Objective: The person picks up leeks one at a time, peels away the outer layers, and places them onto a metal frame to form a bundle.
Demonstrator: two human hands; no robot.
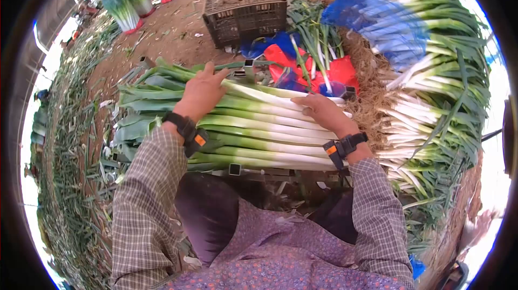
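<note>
A row of leeks [259, 133] lies side by side across a metal frame [234, 169] in front of me, white ends to the right and green leaves to the left. My left hand [204, 91] rests on the green stems near the far side, its fingers apart. Over the white part of the far leeks is my right hand [324, 113], fingertips touching the topmost stalks, thumb and fingers spread. Each wrist wears a black strap with an orange mark.
Beyond the frame stand a dark plastic crate [245, 15] and red bags [340, 71]. At right is a large heap of leeks [426, 106], partly under blue netting [377, 23]. Upright leek bundles [121, 7] stand at the back left. Leaf scraps [70, 155] cover the left ground.
</note>
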